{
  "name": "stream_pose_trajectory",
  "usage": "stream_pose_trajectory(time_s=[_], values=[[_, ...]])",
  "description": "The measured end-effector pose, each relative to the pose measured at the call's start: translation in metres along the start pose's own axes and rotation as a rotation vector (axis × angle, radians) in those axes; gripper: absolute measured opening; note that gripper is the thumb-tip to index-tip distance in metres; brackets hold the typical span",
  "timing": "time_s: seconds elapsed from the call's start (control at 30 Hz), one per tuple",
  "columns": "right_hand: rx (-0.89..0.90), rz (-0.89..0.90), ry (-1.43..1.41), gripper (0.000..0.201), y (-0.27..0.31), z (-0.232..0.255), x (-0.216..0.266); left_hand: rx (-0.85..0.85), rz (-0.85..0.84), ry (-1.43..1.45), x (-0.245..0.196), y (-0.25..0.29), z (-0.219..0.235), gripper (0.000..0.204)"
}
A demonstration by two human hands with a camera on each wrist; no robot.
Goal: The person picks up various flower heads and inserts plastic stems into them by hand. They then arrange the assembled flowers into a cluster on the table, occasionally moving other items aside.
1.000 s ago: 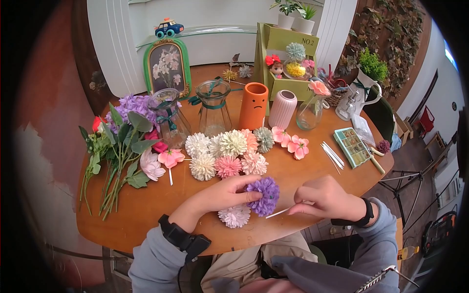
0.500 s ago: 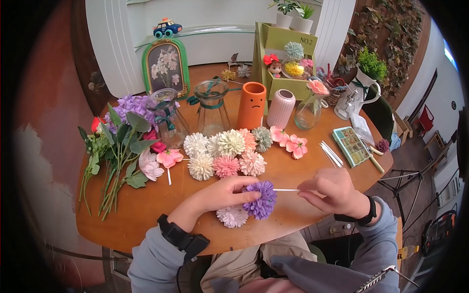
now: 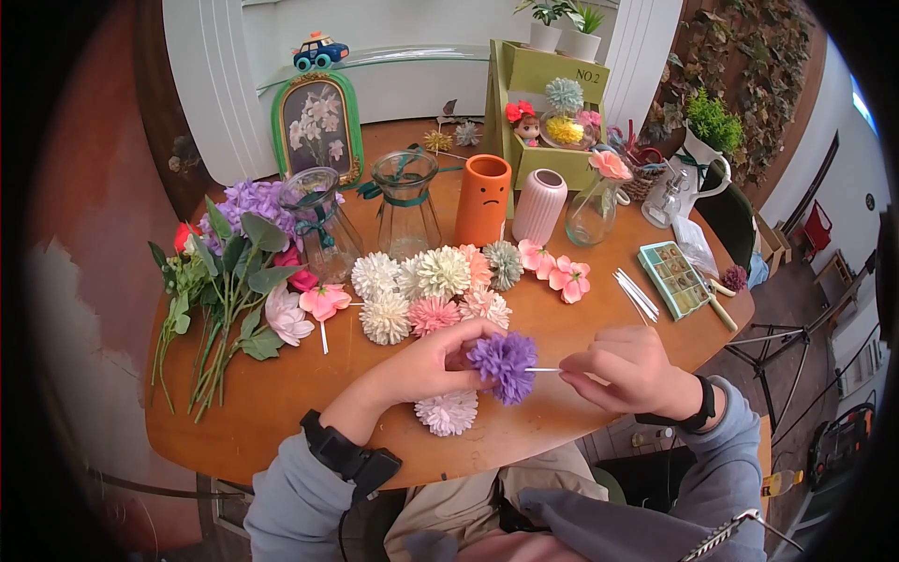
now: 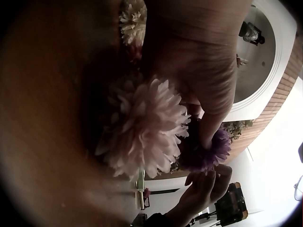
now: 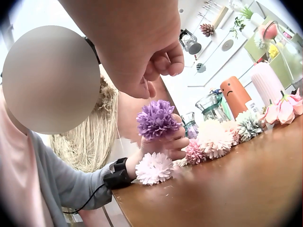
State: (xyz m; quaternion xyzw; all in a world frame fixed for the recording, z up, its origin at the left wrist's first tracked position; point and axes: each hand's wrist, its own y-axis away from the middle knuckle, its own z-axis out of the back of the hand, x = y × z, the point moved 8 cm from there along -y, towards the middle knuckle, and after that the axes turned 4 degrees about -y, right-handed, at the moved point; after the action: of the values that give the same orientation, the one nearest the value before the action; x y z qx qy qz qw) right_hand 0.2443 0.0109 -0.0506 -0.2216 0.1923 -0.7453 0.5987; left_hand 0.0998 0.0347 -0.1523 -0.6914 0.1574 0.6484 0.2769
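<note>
The left hand holds a purple pompom flower above the table's front part, fingers and thumb round its left side. Pinched in the right hand is a thin white stick, level, its far end at the flower's right side. Whether the stick has entered the flower cannot be told. Below the left hand a pale pink flower lies on the table. In the right wrist view the purple flower is just beneath the right hand's fingertips.
Pompom flowers lie behind the hands. Glass vases, an orange vase and a pink vase stand farther back. Leafy stems lie left; white sticks and a compartment box lie right.
The stick has swung from a slant below the flower to level beside it, and the right hand has moved closer to the flower. The purple flower has turned slightly in the left hand.
</note>
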Motion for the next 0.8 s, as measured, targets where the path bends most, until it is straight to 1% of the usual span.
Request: stream_pose_trajectory(time_s=[0.1,0.2,0.3,0.33,0.43,0.53,0.8], values=[[-0.002,0.02,0.002,0.016,0.001,0.0,0.0,-0.025,0.026,-0.041,-0.002,0.001,0.004,0.043],[0.0,0.028,0.003,0.02,0.002,-0.001,-0.001,-0.015,-0.033,-0.016,-0.004,0.0,0.004,0.04],[-0.001,0.026,0.012,0.02,0.003,-0.001,-0.001,0.006,0.018,0.116,-0.002,0.001,0.001,0.035],[-0.001,0.025,0.016,0.02,0.003,-0.001,-0.001,0.007,0.02,0.11,0.0,0.001,0.001,0.034],[-0.011,-0.019,0.036,0.012,0.004,-0.001,-0.003,0.014,0.023,0.099,0.006,0.001,0.002,0.033],[-0.027,0.001,0.041,0.012,0.003,-0.001,-0.001,0.021,0.026,0.089,0.007,0.001,0.002,0.032],[0.019,0.12,0.045,0.012,0.005,-0.002,0.009,0.005,0.024,0.066,0.009,0.001,0.003,0.032]])
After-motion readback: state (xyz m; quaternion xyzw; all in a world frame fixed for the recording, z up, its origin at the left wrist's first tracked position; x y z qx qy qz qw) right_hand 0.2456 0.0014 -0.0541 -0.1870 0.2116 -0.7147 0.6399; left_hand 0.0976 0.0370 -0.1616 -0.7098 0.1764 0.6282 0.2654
